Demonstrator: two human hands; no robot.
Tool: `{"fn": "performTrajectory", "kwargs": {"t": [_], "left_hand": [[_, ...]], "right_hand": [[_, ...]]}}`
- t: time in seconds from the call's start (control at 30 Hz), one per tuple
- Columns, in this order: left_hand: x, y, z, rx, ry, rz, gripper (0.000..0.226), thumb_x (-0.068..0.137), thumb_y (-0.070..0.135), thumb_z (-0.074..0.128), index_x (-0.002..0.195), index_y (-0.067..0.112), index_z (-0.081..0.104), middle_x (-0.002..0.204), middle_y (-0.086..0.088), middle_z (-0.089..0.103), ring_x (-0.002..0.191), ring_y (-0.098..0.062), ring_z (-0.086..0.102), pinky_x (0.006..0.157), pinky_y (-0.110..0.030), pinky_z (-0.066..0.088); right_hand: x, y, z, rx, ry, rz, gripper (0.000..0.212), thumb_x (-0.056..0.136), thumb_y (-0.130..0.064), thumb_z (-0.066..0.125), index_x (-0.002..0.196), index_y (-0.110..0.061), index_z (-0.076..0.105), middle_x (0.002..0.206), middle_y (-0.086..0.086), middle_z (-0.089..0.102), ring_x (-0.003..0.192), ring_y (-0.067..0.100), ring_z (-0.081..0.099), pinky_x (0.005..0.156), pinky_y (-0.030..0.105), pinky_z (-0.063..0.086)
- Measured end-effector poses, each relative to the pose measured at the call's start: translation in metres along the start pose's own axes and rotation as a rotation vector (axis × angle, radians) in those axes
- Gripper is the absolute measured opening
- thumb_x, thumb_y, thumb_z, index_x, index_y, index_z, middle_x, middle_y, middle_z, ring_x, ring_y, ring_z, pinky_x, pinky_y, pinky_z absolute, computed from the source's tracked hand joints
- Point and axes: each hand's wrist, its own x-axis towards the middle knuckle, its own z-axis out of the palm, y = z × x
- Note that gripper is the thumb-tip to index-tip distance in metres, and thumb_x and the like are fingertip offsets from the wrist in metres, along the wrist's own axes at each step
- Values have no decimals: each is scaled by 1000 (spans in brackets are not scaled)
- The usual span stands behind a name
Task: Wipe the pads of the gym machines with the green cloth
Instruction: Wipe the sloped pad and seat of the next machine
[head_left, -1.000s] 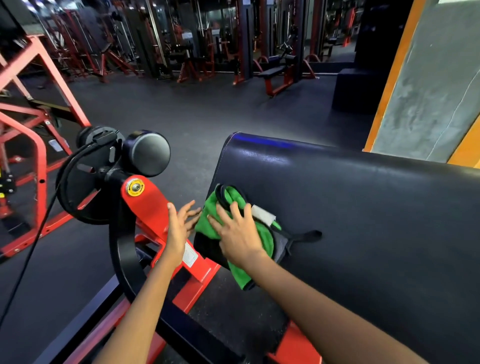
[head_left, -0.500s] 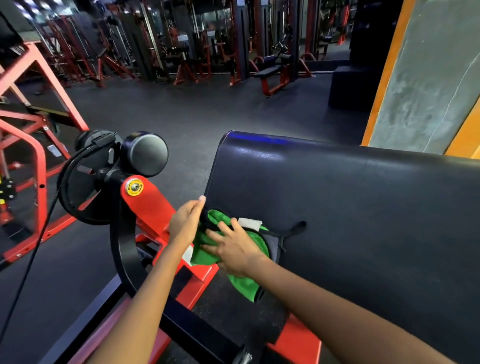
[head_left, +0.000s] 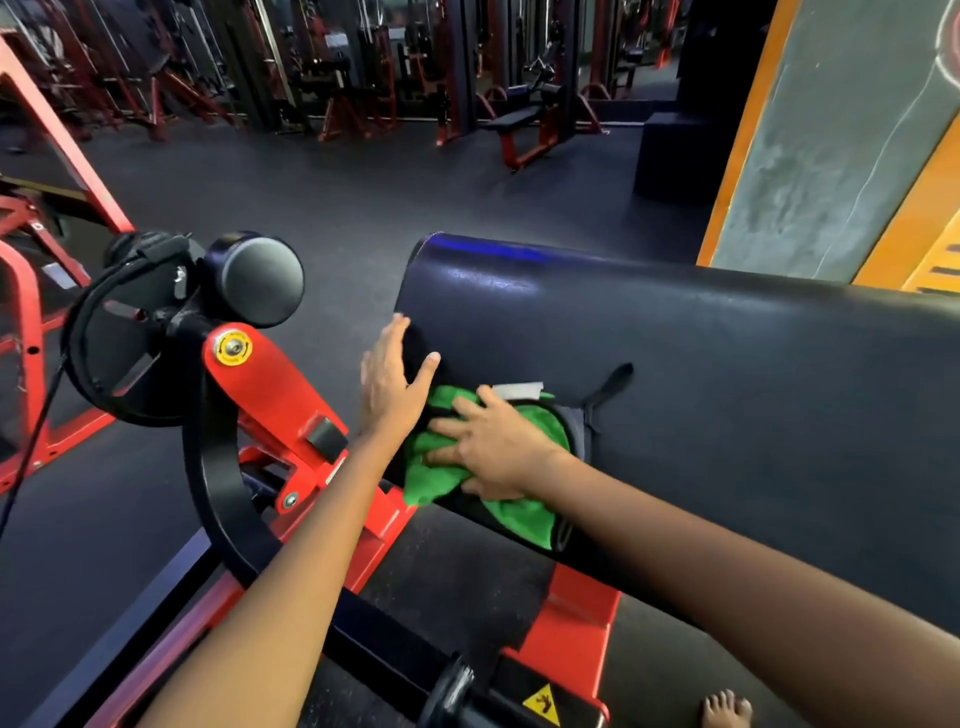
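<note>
The long black padded vinyl machine pad (head_left: 701, 364), rounded along its top edge, slopes down toward the viewer on a red steel frame (head_left: 576, 618). A crumpled green microfibre cloth (head_left: 514, 512) lies directly on its near left end, draped over the lower edge, with a dark strap (head_left: 610, 382) and a white label (head_left: 517, 389) just beside it on the vinyl
</note>
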Motion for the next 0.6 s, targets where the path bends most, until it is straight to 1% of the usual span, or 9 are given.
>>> {"fn": "performTrajectory", "kwargs": {"t": [0.1, 0.17, 0.23, 0.3, 0.33, 0.4, 0.5, 0.53, 0.6], "left_hand": [[-2, -5, 11, -158, -95, 21, 48, 99, 25, 40, 144, 10, 34, 156, -6, 21, 147, -26, 6, 116, -43, 1], [-3, -10, 13, -166, -91, 47, 52, 97, 30, 31, 146, 12, 30, 157, -6, 18, 147, -25, 2, 116, -40, -3], [-6, -13, 14, -113, -84, 77, 56, 96, 35, 27, 147, 13, 28, 157, -5, 16, 147, -24, 2, 116, -37, -3], [-10, -16, 16, -21, -86, 114, 61, 95, 43, 23, 148, 13, 25, 158, -6, 16, 146, -25, 3, 116, -36, -2], [-12, -17, 18, 30, -78, 131, 64, 94, 46, 21, 149, 13, 23, 158, -6, 15, 146, -26, 4, 116, -36, -1], [-14, -16, 21, 113, -48, 149, 65, 94, 47, 20, 149, 12, 23, 158, -6, 16, 146, -28, 7, 116, -37, 2], [-15, -14, 23, 150, -35, 128, 64, 95, 46, 21, 149, 11, 24, 157, -7, 19, 146, -30, 11, 116, -40, 5], [-16, -15, 23, 156, -35, 129, 64, 95, 46, 21, 149, 11, 25, 157, -7, 19, 146, -30, 11, 116, -41, 7], [-16, -17, 24, 155, -30, 128, 65, 95, 48, 21, 149, 11, 25, 157, -7, 19, 146, -30, 11, 116, -43, 8]], "right_hand": [[-3, -4, -1, 44, 75, 200, 56, 90, -50, 48, 143, -35, 36, 149, -2, 32, 132, 29, 27, 107, 50, 19], [-7, -21, 6, 42, 50, 232, 57, 91, -46, 46, 145, -32, 35, 151, 2, 30, 132, 32, 25, 107, 54, 18], [-16, -26, 12, 30, 16, 124, 57, 91, -47, 47, 145, -33, 34, 152, 2, 29, 131, 32, 27, 106, 53, 20], [-26, -15, 11, 6, 9, -3, 57, 88, -50, 49, 142, -37, 37, 150, -2, 32, 128, 29, 31, 103, 48, 23], [-31, -7, 10, -7, 16, -20, 57, 87, -51, 51, 141, -38, 39, 150, -3, 34, 127, 28, 32, 102, 46, 25], [-36, 10, 7, -5, 70, 78, 58, 85, -51, 54, 140, -38, 41, 149, -3, 35, 127, 28, 34, 102, 45, 27], [-34, 15, -1, 36, 137, 368, 60, 86, -48, 53, 143, -35, 38, 151, 1, 31, 130, 31, 31, 104, 49, 24], [-33, 8, -1, 49, 130, 402, 60, 87, -47, 52, 144, -34, 36, 152, 2, 29, 131, 32, 29, 105, 51, 22], [-34, -13, 4, 39, 100, 294, 59, 88, -46, 51, 144, -34, 36, 152, 2, 28, 132, 32, 28, 107, 53, 20]]}}
